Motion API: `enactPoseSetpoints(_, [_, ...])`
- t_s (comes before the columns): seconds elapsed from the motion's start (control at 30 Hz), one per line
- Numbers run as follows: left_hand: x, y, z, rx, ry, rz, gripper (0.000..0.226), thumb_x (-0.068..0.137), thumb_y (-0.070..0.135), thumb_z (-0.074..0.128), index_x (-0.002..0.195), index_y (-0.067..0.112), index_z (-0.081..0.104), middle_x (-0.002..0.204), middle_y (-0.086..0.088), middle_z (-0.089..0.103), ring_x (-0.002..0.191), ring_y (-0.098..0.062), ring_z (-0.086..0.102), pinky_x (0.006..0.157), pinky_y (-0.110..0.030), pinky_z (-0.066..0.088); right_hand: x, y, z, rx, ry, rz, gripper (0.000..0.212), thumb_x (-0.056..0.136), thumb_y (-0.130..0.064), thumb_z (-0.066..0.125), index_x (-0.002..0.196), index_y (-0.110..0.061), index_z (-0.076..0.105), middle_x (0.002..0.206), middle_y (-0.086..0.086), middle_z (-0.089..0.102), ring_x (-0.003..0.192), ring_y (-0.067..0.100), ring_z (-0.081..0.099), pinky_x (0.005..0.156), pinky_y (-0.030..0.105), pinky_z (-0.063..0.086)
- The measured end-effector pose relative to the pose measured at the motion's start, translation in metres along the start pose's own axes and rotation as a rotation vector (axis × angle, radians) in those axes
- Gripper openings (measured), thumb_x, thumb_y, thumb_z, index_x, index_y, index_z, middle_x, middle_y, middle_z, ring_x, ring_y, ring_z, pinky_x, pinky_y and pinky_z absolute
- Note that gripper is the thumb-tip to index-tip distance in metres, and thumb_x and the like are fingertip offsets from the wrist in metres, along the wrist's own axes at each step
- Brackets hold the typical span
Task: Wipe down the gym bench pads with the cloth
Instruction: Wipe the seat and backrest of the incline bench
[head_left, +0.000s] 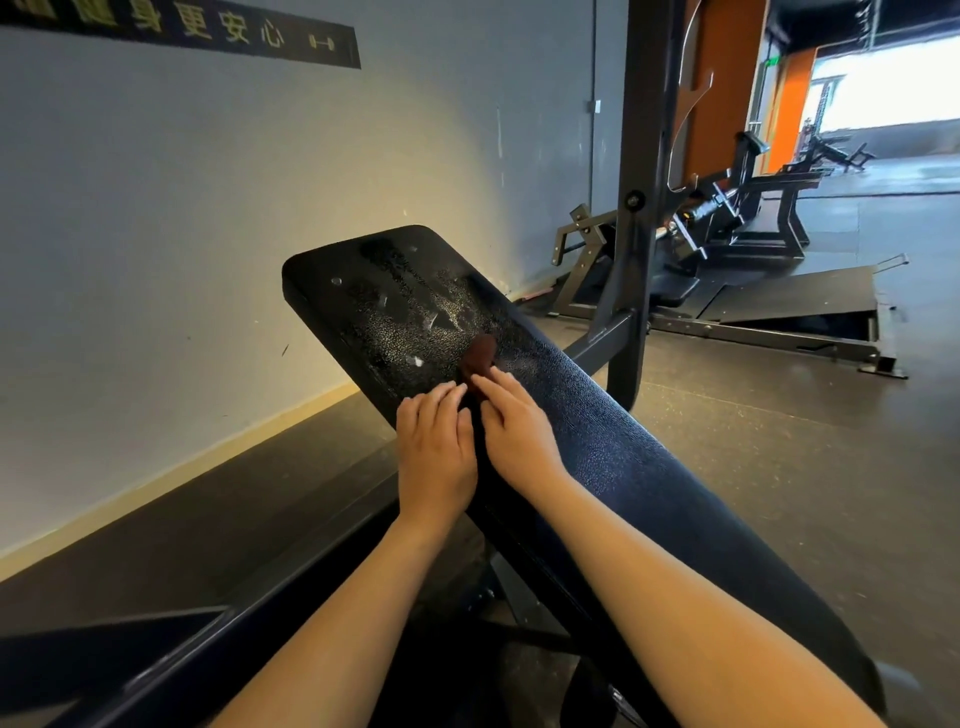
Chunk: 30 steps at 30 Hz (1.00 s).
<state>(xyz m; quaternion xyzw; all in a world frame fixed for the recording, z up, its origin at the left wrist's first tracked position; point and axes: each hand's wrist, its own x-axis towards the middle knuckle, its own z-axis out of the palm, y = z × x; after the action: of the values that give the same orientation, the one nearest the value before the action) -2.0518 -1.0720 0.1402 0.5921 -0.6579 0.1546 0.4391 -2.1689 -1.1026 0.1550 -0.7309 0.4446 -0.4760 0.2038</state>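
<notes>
The long black textured vinyl bench pad (597, 441) slopes away up-left. My left hand (436, 447) and right hand (514, 431) lie flat on it, fingers straight, gripping nothing. The small bunched brown cloth (480, 358) sits just past both sets of fingertips, slightly nearer my right.

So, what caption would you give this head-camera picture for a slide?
Left hand and right hand press a brown cloth against the black, wet-streaked bench pad.
</notes>
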Motion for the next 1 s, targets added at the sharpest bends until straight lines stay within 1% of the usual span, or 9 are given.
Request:
enactPoseSetpoints(0.07, [-0.004,-0.004,-0.004,-0.038,-0.015,-0.001,0.041,0.107,0.028,0.030,0.134,0.012,0.056,0.138,-0.002,0.057,0.130,-0.019,0.048,0.120,-0.042,0.026,-0.008,0.000,0.000,0.019,-0.072,-0.087,0.041,0.103,-0.015,0.046,0.143,-0.022,0.053,0.157,0.000,0.039,0.149,0.015,0.024,0.123,0.032,0.018])
enactPoseSetpoints(0.13, [-0.008,-0.005,-0.009,-0.042,-0.051,0.006,0.042,0.107,0.028,0.030,0.137,0.012,0.054,0.140,-0.001,0.055,0.134,-0.016,0.045,0.123,-0.038,0.022,-0.007,0.008,-0.004,-0.042,-0.066,-0.090,0.042,0.103,-0.014,0.047,0.144,-0.022,0.052,0.157,0.002,0.039,0.150,0.020,0.022,0.124,0.032,0.015])
enactPoseSetpoints(0.23, [-0.014,-0.007,-0.015,-0.026,-0.091,0.015,0.040,0.106,0.026,0.033,0.137,0.013,0.056,0.143,-0.001,0.053,0.138,-0.015,0.039,0.123,-0.036,0.019,-0.008,0.012,-0.008,-0.103,0.035,0.055,0.043,0.105,-0.016,0.042,0.147,-0.023,0.048,0.159,0.004,0.034,0.152,0.024,0.015,0.123,0.033,0.011])
enactPoseSetpoints(0.3, [-0.019,-0.007,-0.017,-0.036,-0.106,-0.005,0.038,0.107,0.023,0.037,0.139,0.013,0.055,0.147,-0.002,0.050,0.143,-0.017,0.034,0.124,-0.037,0.020,-0.013,0.003,-0.003,-0.061,0.038,0.091,0.043,0.105,-0.016,0.040,0.147,-0.023,0.049,0.160,0.004,0.033,0.152,0.023,0.016,0.122,0.032,0.013])
enactPoseSetpoints(0.43, [-0.029,-0.006,-0.024,-0.058,-0.088,-0.103,0.046,0.104,0.031,0.033,0.142,0.012,0.052,0.155,-0.006,0.040,0.145,-0.025,0.025,0.119,-0.043,0.029,-0.034,-0.014,0.007,0.011,-0.060,-0.035,0.041,0.104,-0.016,0.045,0.143,-0.023,0.054,0.158,0.001,0.037,0.151,0.017,0.021,0.123,0.031,0.017])
enactPoseSetpoints(0.53, [-0.033,-0.005,-0.032,-0.004,-0.120,-0.100,0.051,0.105,0.037,0.028,0.146,0.013,0.048,0.157,-0.004,0.037,0.145,-0.023,0.024,0.119,-0.041,0.029,-0.037,-0.007,-0.001,-0.053,-0.143,-0.139,0.044,0.103,-0.013,0.046,0.146,-0.022,0.050,0.158,0.004,0.037,0.151,0.021,0.020,0.124,0.030,0.015])
enactPoseSetpoints(0.7, [-0.039,0.002,-0.039,0.076,-0.173,-0.113,0.046,0.107,0.029,0.038,0.151,0.015,0.043,0.162,0.000,0.031,0.144,-0.021,0.023,0.118,-0.034,0.023,-0.037,-0.010,-0.003,-0.092,-0.044,0.034,0.045,0.105,-0.016,0.041,0.149,-0.022,0.044,0.160,0.007,0.033,0.152,0.027,0.016,0.124,0.036,0.015])
enactPoseSetpoints(0.83, [-0.042,0.014,-0.041,-0.009,-0.200,-0.179,0.045,0.108,0.029,0.036,0.150,0.018,0.045,0.160,0.001,0.033,0.144,-0.019,0.023,0.119,-0.034,0.021,-0.057,-0.019,-0.001,-0.018,-0.136,-0.016,0.043,0.106,-0.020,0.039,0.148,-0.022,0.046,0.160,0.006,0.033,0.151,0.023,0.018,0.124,0.033,0.012])
enactPoseSetpoints(1.0, [-0.050,0.028,-0.048,-0.071,-0.281,-0.147,0.044,0.106,0.033,0.038,0.146,0.020,0.050,0.152,0.003,0.044,0.139,-0.016,0.027,0.116,-0.031,0.023,-0.067,-0.007,-0.022,-0.198,-0.075,0.112,0.041,0.106,-0.028,0.038,0.144,-0.037,0.049,0.155,0.006,0.037,0.139,0.030,0.026,0.115,0.037,0.024])
